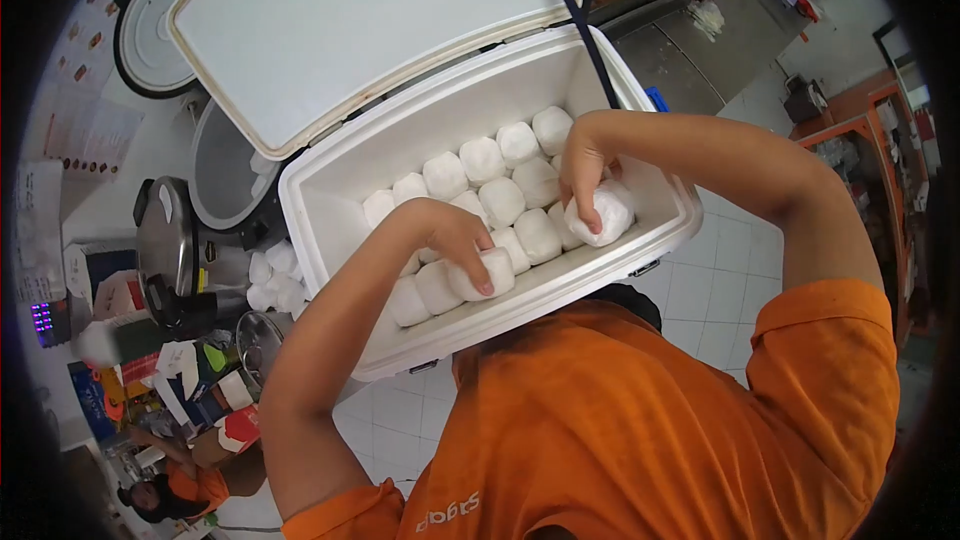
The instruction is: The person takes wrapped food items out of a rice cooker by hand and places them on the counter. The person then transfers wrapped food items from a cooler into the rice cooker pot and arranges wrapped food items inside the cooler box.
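Observation:
A white cooler box (345, 165) stands open, with rows of rounded white wrapped bundles (503, 200) packed inside. My left hand (455, 240) reaches in over the near side, its fingers closed round a white bundle (490, 275) at the end of the nearest row. Farther right in the box, my right hand (588, 180) grips another white bundle (606, 214) near the right end. Its wrapping looks loose and crinkled. The undersides of both held bundles are hidden.
The cooler's lid (360, 30) leans back behind it, with a dark strap (575, 15) at its right. Left are an open pot (225, 170), a cooker (165, 240), more white bundles (275, 275) and boxes. Another person (195, 485) is at lower left. An orange shelf (860, 140) stands right.

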The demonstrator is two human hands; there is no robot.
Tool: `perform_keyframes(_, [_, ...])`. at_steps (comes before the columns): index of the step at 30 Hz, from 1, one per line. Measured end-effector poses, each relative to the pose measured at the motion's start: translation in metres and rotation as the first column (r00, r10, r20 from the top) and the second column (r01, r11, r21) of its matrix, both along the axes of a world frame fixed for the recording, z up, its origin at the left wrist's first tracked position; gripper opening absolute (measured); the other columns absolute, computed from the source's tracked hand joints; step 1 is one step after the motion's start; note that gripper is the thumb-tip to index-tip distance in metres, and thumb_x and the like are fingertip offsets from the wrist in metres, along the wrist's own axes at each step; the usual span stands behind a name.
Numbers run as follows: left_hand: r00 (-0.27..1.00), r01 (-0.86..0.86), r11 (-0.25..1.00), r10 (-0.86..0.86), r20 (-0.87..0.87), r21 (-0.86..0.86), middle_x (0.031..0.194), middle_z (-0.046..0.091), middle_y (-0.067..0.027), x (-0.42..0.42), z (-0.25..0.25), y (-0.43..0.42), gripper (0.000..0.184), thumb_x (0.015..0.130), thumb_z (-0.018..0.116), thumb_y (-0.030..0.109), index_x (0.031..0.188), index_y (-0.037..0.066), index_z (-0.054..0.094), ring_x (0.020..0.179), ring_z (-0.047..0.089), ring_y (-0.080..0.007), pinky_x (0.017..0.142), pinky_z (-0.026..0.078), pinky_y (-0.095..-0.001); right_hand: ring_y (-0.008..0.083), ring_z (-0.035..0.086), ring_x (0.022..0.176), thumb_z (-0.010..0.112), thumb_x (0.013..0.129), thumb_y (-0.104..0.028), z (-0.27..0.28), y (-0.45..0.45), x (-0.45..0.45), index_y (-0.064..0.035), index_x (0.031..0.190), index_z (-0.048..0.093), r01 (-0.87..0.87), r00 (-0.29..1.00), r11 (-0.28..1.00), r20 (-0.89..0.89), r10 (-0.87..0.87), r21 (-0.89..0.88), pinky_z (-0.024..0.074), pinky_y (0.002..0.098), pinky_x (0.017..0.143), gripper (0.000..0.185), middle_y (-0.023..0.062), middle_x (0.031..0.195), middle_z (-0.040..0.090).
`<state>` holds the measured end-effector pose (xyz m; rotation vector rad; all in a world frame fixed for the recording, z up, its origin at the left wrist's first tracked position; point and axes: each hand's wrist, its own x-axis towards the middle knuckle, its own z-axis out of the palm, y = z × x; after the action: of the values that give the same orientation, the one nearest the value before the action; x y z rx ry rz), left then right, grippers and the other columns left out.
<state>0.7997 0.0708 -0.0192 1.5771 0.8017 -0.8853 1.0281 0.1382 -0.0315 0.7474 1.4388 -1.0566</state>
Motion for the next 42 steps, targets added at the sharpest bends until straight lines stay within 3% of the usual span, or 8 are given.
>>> perform_keyframes(8, [0.911,-0.341,0.923,0.276,0.307,0.180,0.124,0.068,-0.0145,-0.066,0.084,-0.019,0.076,0.058,0.094,0.037,0.124,0.005,0.071,0.113,0.065,-0.0293,0.093,0.050,-0.0347,0.0352,0.050,0.138,0.083,0.070,-0.061,-0.001,-0.001,0.005,0.0039,0.151,0.046,-0.157,0.985,0.987,-0.062,0.159,0.033,0.0433,0.0446,0.112,0.110,0.0239,0.150,0.051])
perform_keyframes(12, [0.398,-0.636,0.772,0.328,0.857,0.000,0.114,0.071,-0.0064,-0.203,0.139,-0.035,0.053,0.068,0.092,0.020,0.113,0.001,0.073,0.101,0.069,-0.0202,0.091,0.051,-0.0314,0.0351,0.052,0.137,0.089,0.068,-0.056,-0.029,0.001,0.013,0.0019,0.153,0.043,-0.046,0.997,0.996,-0.059,0.041,-0.082,0.0449,0.0440,0.111,0.112,0.0243,0.150,0.051])
perform_keyframes(20, [0.005,-0.992,0.078,0.802,0.597,-0.097,0.118,0.070,-0.0096,-0.391,0.107,0.068,0.060,0.086,0.078,0.048,0.131,0.011,0.063,0.103,0.068,-0.0210,0.080,0.060,-0.0363,0.0305,0.067,0.116,0.090,0.072,-0.051,-0.018,0.008,-0.020,-0.0074,0.144,0.056,0.269,0.898,0.956,0.390,-0.206,-0.116,0.0607,0.0422,0.090,0.091,0.0169,0.130,0.066])
perform_keyframes(27, [0.388,-0.904,0.413,0.900,0.196,-0.107,0.137,0.061,-0.0113,-0.402,-0.073,0.223,0.063,0.089,0.070,0.043,0.140,0.010,0.056,0.119,0.063,-0.0261,0.093,0.055,-0.0405,0.0240,0.066,0.114,0.089,0.076,-0.035,-0.029,0.008,0.014,-0.0003,0.139,0.057,0.534,0.837,0.844,0.115,-0.535,0.046,0.0557,0.0391,0.096,0.078,0.0131,0.128,0.067])
perform_keyframes(32, [0.583,-0.717,0.579,0.803,0.121,-0.387,0.153,0.049,-0.0170,-0.368,-0.137,0.252,0.071,0.091,0.069,0.043,0.147,0.003,0.050,0.133,0.056,-0.0329,0.111,0.047,-0.0450,0.0290,0.062,0.123,0.084,0.076,-0.022,-0.055,-0.004,0.050,0.0030,0.141,0.053,0.926,0.360,0.350,0.051,-0.932,-0.140,0.0528,0.0421,0.102,0.076,0.0163,0.134,0.064])
perform_keyframes(34, [0.734,-0.630,0.729,0.671,0.100,-0.268,0.144,0.056,-0.0148,-0.350,-0.110,0.247,0.068,0.089,0.074,0.048,0.140,0.008,0.055,0.128,0.058,-0.0284,0.097,0.053,-0.0392,0.0303,0.062,0.124,0.082,0.074,-0.018,-0.054,-0.015,0.058,0.0044,0.141,0.052,0.961,0.122,0.119,-0.004,-0.993,-0.251,0.0524,0.0434,0.103,0.076,0.0172,0.134,0.064])
perform_keyframes(38, [0.851,-0.514,0.857,0.513,0.110,-0.024,0.139,0.061,-0.0127,-0.348,-0.115,0.273,0.069,0.087,0.079,0.052,0.139,0.012,0.057,0.123,0.062,-0.0244,0.087,0.056,-0.0345,0.0309,0.068,0.113,0.085,0.067,-0.014,-0.058,-0.034,0.060,0.0057,0.136,0.055,0.842,-0.231,-0.163,-0.071,-0.970,-0.515,0.0556,0.0455,0.099,0.078,0.0163,0.122,0.069])
perform_keyframes(42, [0.869,-0.494,0.869,0.493,0.037,0.015,0.151,0.052,-0.0154,-0.387,-0.081,0.293,0.080,0.087,0.081,0.044,0.148,0.003,0.051,0.129,0.059,-0.0281,0.106,0.051,-0.0381,0.0319,0.073,0.099,0.090,0.061,-0.020,-0.054,-0.047,0.033,0.0052,0.133,0.056,0.596,-0.442,-0.225,-0.081,-0.893,-0.771,0.0591,0.0442,0.092,0.083,0.0146,0.110,0.072])
